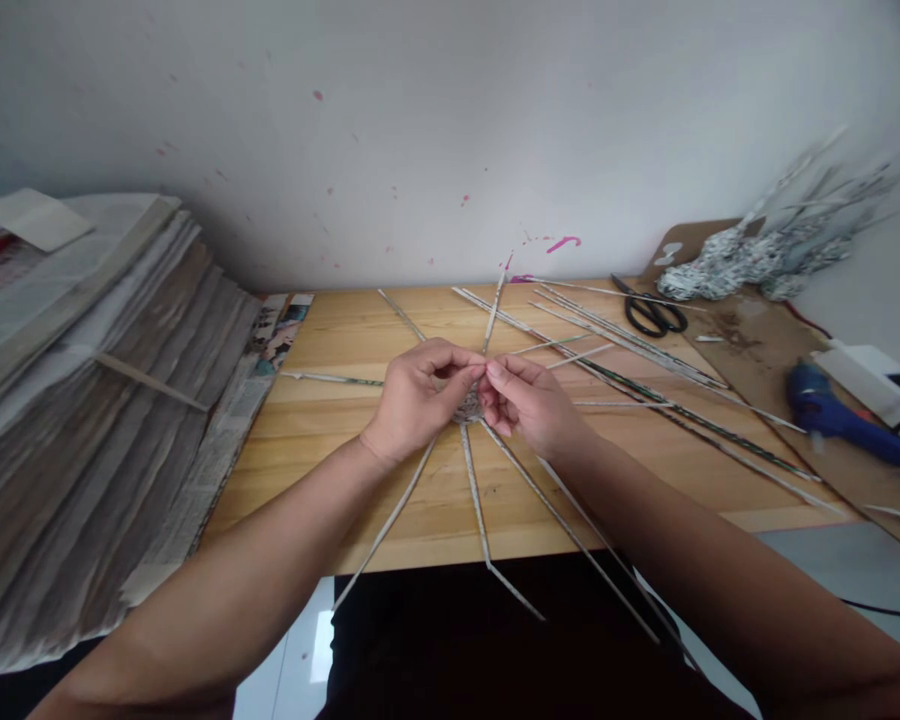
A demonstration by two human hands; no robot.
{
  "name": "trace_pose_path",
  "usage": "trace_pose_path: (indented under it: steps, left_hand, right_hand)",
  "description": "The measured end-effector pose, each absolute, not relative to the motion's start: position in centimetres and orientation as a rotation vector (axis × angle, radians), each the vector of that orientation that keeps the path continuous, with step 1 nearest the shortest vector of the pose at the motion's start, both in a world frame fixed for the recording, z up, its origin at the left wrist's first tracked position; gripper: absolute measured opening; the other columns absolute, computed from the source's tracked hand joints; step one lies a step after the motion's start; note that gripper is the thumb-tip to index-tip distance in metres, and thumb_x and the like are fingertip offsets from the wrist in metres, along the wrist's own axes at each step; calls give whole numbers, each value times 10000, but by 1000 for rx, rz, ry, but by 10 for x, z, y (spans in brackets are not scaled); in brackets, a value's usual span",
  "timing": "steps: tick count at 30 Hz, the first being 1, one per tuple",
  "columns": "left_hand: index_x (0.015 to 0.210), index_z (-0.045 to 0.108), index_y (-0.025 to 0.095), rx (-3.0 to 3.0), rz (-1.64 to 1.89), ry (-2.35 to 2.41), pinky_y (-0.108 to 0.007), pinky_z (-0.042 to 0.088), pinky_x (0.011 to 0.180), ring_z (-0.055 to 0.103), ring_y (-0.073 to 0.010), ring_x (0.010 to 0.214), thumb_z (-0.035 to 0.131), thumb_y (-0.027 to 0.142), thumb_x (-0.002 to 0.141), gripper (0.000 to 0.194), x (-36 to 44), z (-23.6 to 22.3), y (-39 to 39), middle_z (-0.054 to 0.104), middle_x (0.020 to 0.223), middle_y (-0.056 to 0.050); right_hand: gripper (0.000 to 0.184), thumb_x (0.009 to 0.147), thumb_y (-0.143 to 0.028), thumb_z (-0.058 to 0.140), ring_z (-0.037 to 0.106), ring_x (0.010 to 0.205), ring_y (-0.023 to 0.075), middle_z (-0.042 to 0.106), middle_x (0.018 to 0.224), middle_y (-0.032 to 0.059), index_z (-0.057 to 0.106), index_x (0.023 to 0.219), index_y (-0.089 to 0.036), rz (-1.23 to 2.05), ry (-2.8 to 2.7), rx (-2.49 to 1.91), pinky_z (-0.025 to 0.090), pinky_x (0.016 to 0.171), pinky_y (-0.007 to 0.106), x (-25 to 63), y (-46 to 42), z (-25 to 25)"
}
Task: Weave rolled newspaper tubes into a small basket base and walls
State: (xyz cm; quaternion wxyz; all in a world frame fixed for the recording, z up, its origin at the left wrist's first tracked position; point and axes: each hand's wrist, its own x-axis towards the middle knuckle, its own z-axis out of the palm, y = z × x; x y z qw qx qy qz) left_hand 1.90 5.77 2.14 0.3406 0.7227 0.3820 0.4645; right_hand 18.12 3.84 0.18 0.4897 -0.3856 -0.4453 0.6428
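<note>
At the far left, a tall stack of newspapers stands beside the wooden tabletop. To the right of it, in the middle, the left hand is bent over a small woven piece, which lies at the centre of many paper spokes. The right hand comes from the other side; the fingertips of both hands meet and are closed on the piece at its far edge. Exactly which strand they pinch, I cannot tell, because the fingers cover it.

As I judge, the work is at an early stage: a small centre is formed, but the spokes spread long and unwoven, some hanging over the near edge. Further right, loose paper rods lie apart, seemingly unused. Beyond them are black scissors, then crumpled paper bundles, and, nearer at the far right, a blue glue gun on cardboard.
</note>
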Motion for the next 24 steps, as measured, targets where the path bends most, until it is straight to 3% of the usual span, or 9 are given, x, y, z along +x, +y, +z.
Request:
trace_pose_path:
  steps: [9,24]
  left_hand:
    - [883,766,182,1774,1175,943,-313,524,729,665,-165,750,694,301,858,142,18,18,60,745,828,-54]
    - [862,743,177,2107,1226,1024,-294,491,757,656,-162,776,643,253,888,128,16,19,58,739,818,-41]
  right_hand:
    - [379,789,-542,719,504,426,71,545,549,-53,587,746,-189,1561,-1098,-938,337,336,169,183,40,0]
    - [410,796,-574,704,490,407,68,544,521,-51,582,725,-189,1460,-1181,-980,330,330,166,182,40,0]
